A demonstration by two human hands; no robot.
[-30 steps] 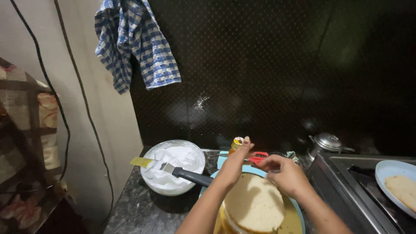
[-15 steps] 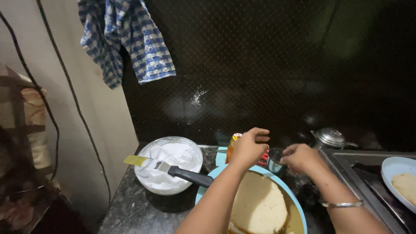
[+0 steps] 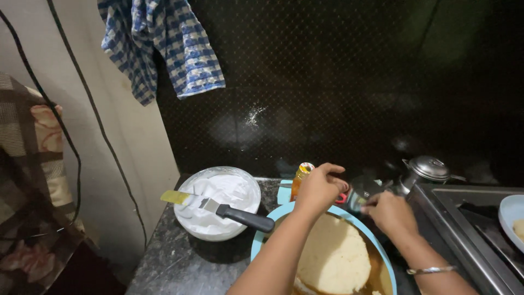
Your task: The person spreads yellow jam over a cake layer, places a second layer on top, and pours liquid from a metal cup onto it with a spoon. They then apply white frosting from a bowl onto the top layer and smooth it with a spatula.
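A round pale sponge cake (image 3: 333, 257) sits on a light blue plate (image 3: 265, 243) in front of me. Beyond its far rim, my left hand (image 3: 319, 188) is curled around one end of a small red-and-dark tool (image 3: 345, 198), right next to an orange bottle (image 3: 301, 177). My right hand (image 3: 390, 212), with a bangle on the wrist, pinches the tool's other end. What the tool is cannot be made out. Both forearms reach over the cake.
A bowl of white cream (image 3: 221, 191) stands left of the plate, a black-handled palette knife (image 3: 240, 216) lying across it. A steel lidded pot (image 3: 428, 169), a stove (image 3: 475, 229) and a second plate (image 3: 510, 210) are on the right. A checked cloth (image 3: 164, 49) hangs above.
Both hands have moved from above the cake to the back of the counter by the orange bottle, and now meet on the small tool. The view has tilted down slightly.
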